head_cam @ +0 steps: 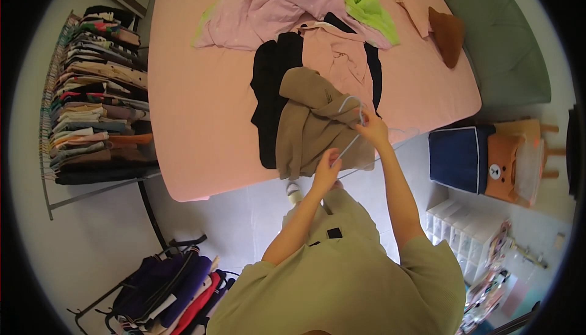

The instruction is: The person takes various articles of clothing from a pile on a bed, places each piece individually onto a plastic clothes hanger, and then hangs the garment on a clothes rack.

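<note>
My right hand (372,127) grips a light-blue clothes hanger (350,145) just below its hook. My left hand (327,169) holds one arm of the same hanger lower down. Under the hanger lies a crumpled brown garment (304,131), partly over the bed's front edge, with small dark writing near its top. Beside it to the left is a black garment (267,106). A pink garment (336,55) lies beyond the brown one, with black fabric showing at its right side.
The pink-sheeted bed (197,119) holds a bunched pink and green quilt (274,10) and a brown cushion (445,37). Clothes racks stand at left (100,115) and lower left (169,284). At right are a navy fabric box (460,158), a bear-faced bin (501,170) and white drawers (458,229).
</note>
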`<state>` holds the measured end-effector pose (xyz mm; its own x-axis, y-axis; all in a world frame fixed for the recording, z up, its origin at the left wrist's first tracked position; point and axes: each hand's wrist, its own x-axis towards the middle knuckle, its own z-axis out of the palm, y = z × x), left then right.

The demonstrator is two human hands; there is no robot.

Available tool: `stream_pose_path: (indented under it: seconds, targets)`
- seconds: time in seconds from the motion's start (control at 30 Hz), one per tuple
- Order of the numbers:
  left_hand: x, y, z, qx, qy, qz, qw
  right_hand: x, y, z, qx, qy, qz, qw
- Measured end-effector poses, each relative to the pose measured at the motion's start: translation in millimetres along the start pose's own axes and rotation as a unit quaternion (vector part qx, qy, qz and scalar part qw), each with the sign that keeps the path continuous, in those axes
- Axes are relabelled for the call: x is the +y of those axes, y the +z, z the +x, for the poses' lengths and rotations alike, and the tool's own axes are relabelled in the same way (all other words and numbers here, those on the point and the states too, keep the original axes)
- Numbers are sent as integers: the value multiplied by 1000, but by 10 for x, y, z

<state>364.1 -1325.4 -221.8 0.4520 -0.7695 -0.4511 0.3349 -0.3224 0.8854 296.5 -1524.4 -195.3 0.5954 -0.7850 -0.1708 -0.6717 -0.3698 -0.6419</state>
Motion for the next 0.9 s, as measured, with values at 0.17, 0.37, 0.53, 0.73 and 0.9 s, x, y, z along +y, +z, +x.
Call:
stream_pose_path:
  seconds: [0.17,0.37,0.53,0.73,0.9]
  targets:
    - [-205,303,826,120,-2,-132,984,288,154,502,-79,-22,68,994]
    - [-173,272,1410,220,-200,-238,924,529,337,899,-136,-53,31,989]
    - [-62,284,1720,290,-242,-326,866,458,386,1047,-182,-39,-8,982]
    - [-292,160,1784,289,-215,-457,813,123,166,761,-276,-105,-72,953]
    - [851,75,1460,256,-112,-572,771,-355,-6,442,-256,-151,-24,955]
